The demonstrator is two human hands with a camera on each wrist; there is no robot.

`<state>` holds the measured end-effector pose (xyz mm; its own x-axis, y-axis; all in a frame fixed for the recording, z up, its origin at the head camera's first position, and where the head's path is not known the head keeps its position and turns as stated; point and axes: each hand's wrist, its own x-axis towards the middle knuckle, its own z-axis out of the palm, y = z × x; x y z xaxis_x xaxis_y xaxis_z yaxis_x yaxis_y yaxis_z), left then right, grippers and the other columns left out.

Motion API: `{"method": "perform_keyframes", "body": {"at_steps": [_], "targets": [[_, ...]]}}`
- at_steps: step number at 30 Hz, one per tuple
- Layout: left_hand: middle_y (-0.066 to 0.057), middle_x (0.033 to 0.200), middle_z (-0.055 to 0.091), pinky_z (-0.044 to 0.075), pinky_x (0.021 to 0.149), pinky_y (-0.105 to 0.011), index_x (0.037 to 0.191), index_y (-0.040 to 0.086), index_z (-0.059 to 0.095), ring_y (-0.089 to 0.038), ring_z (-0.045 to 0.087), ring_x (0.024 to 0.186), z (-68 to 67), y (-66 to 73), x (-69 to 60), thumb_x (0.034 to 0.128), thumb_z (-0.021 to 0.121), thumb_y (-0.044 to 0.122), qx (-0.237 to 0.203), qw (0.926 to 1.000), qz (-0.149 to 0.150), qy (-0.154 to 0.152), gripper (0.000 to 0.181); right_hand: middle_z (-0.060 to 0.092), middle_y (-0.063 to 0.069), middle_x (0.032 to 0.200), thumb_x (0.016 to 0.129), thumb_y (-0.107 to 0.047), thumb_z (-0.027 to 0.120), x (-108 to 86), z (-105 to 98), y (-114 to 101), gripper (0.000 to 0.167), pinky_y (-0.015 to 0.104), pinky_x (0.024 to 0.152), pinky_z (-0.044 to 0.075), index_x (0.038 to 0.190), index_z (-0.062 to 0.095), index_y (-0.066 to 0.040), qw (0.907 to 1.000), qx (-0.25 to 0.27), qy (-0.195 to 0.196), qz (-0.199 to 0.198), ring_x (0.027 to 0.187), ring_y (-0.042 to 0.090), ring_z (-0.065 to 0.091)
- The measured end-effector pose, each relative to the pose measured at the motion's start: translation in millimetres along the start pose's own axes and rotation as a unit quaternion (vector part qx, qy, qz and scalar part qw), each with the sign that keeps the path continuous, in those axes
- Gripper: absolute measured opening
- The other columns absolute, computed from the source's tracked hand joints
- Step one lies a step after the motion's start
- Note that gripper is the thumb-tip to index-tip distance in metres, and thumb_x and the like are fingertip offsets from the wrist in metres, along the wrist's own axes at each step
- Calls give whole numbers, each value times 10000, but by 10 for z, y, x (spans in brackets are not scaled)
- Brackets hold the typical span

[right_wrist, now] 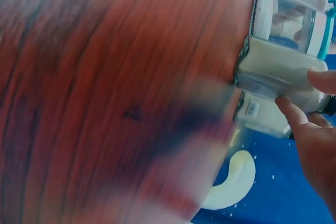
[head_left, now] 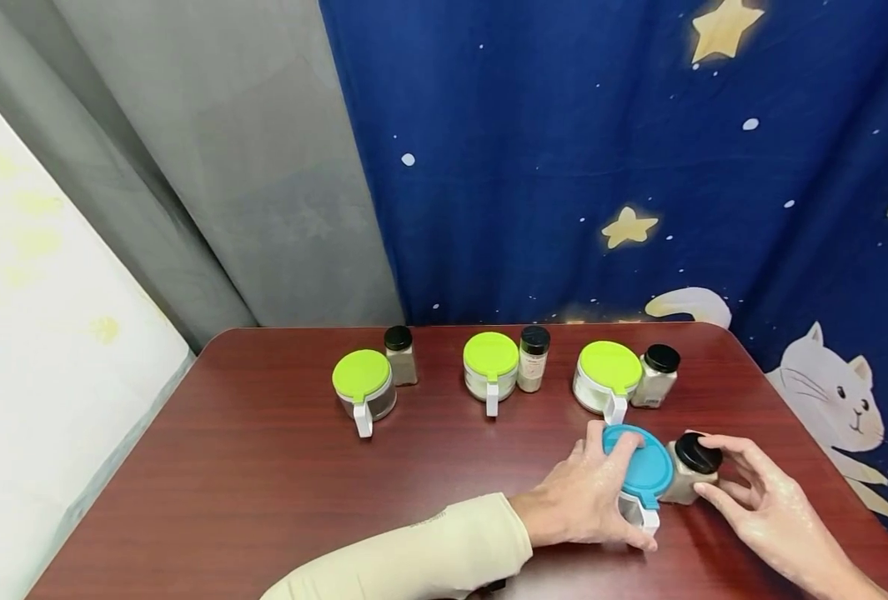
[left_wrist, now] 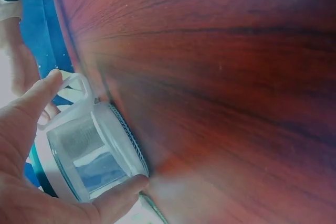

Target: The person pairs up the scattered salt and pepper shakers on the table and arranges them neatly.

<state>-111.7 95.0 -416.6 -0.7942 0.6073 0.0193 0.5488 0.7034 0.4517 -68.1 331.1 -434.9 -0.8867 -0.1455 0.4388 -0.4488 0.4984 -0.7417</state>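
At the front right of the table, my left hand (head_left: 582, 496) grips a glass seasoning jar (head_left: 644, 471) with a blue lid and a white handle. The left wrist view shows the thumb by the handle and a finger along the clear wall of this jar (left_wrist: 97, 153). Right beside it stands a square spice bottle (head_left: 687, 487) with a black cap and pale contents. My right hand (head_left: 777, 508) holds that bottle, one finger at the cap and the thumb lower on its side. In the right wrist view the spice bottle (right_wrist: 278, 69) sits against the blue-lidded jar.
Along the back of the brown table (head_left: 263, 475) stand green-lidded jars at left (head_left: 363, 379), middle (head_left: 491, 358) and right (head_left: 609, 367). Each has a black-capped bottle at its right: left bottle (head_left: 403, 363), middle bottle (head_left: 532, 368), right bottle (head_left: 654, 385). Curtains (head_left: 534, 167) hang behind.
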Motion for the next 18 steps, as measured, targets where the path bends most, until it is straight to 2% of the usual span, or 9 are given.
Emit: {"method": "perform_keyframes", "body": {"at_steps": [5,8,10,12,14,16,18], "targets": [[-40,1392,360,497,745,-201,1488,349,344,-114,528,1076,30,36,29,630,883,665,230,9997,46,91,1061,528,-188,1335,741,281,726,0,-41,31,699,132,758,514,1354,509,24,9998,-178,72,113,1153,-104,534],[-44,1438,343,510,764,-228,1498,362,323,-128,532,1112,51,61,25,626,880,675,173,9998,-19,42,1081,541,-166,1352,723,283,737,-5,-70,25,747,114,787,496,1380,485,30,9997,-256,44,49,1197,-87,517],[-46,1505,310,524,790,-264,1528,370,266,-152,529,1179,39,70,-3,610,871,700,89,9999,-120,52,1148,523,-124,1414,709,272,756,3,-90,-4,819,91,848,456,1427,459,11,9992,-396,0,29,1255,-84,471],[-59,1570,271,528,855,-312,1560,359,204,-182,497,1275,-18,55,-69,603,847,740,86,9998,-91,155,1214,488,-60,1488,685,277,767,20,-113,-71,888,83,917,409,1462,436,0,9987,-515,49,-40,1315,-61,428],[-63,1615,234,516,919,-366,1587,329,159,-209,446,1355,-107,13,-169,604,824,768,122,9994,-3,323,1265,461,29,1531,654,272,783,35,-122,-175,924,81,971,362,1470,445,0,9970,-676,244,-281,1354,-21,411],[-53,1632,232,504,952,-416,1598,300,172,-209,394,1405,-231,-61,-297,637,808,759,172,9986,144,481,1240,480,140,1506,774,122,804,49,-109,-302,718,109,1005,357,1417,493,48,9932,-707,540,-757,1372,63,434],[-30,1626,258,504,952,-451,1590,278,225,-189,371,1421,-359,-152,-425,679,808,717,161,9977,240,610,1167,537,217,1427,889,-119,796,61,-72,-452,544,125,1000,377,1333,558,87,9850,-876,795,-1257,1342,110,488]]}}
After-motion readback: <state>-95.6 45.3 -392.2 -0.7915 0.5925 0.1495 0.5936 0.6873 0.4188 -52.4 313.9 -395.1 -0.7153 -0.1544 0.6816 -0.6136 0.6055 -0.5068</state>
